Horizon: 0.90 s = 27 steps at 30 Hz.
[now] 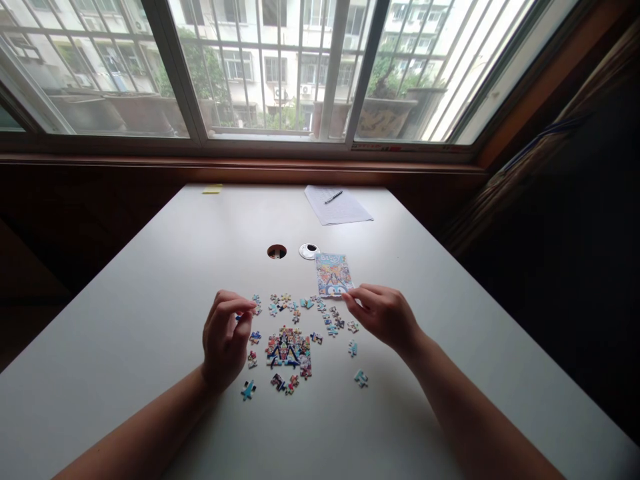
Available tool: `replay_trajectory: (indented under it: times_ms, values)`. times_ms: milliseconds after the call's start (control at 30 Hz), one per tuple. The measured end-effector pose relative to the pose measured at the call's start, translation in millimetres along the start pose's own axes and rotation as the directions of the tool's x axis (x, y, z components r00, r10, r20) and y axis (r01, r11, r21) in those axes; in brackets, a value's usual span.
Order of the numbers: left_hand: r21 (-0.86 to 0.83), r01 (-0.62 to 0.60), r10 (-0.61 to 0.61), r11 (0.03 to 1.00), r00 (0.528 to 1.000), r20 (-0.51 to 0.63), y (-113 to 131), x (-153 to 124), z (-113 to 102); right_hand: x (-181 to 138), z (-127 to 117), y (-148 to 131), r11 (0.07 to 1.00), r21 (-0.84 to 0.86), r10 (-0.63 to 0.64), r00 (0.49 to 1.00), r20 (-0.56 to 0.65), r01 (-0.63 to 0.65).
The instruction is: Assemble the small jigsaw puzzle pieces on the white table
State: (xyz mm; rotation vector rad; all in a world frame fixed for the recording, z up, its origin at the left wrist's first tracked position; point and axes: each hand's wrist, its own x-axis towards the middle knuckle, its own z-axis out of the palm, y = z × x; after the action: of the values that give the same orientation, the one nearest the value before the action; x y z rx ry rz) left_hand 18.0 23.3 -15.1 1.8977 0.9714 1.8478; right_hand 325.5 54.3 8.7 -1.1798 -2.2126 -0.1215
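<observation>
My left hand (227, 339) is closed in a loose pinch at the left of the jigsaw pieces, its fingertips beside a small blue puzzle piece (257, 304). Whether anything is between finger and thumb I cannot make out. At the lower right corner of a colourful picture card (333, 273), the fingers of my right hand (384, 316) are closed on its edge. Between the hands lies a partly joined puzzle (289, 352). Loose pieces surround it, including a light blue piece (361, 379) at right and a blue piece (249, 390) at lower left.
All this lies on a white table (150, 300). Farther back are a round cable hole (277, 252), its round cover (309, 251), paper sheets (335, 208) with a pen (333, 197), and a yellow note (213, 189). A barred window stands behind the table.
</observation>
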Motion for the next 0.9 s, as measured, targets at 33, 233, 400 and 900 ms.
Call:
replay_trajectory:
  times_ms: [33,233,400,900]
  values:
    - [-0.019,-0.003,0.002,1.0,1.0,-0.01,1.0,0.5,0.7,-0.3,1.7,0.1,1.0,-0.004,0.001,1.0,0.012,-0.001]
    - [-0.063,0.03,-0.036,0.998,0.995,-0.097,6.4,4.3,3.0,-4.8,14.2,0.5,0.999,-0.019,-0.041,0.994,0.104,0.044]
    - [-0.078,0.057,-0.072,0.995,0.976,-0.205,8.9,16.7,1.5,-8.4,21.2,2.6,0.997,0.015,-0.08,0.991,0.11,0.079]
    - [0.401,-0.097,0.186,0.911,0.964,-0.189,-11.1,35.8,-50.4,-15.2,32.0,7.2,0.988,0.133,-0.088,0.992,0.091,0.075]
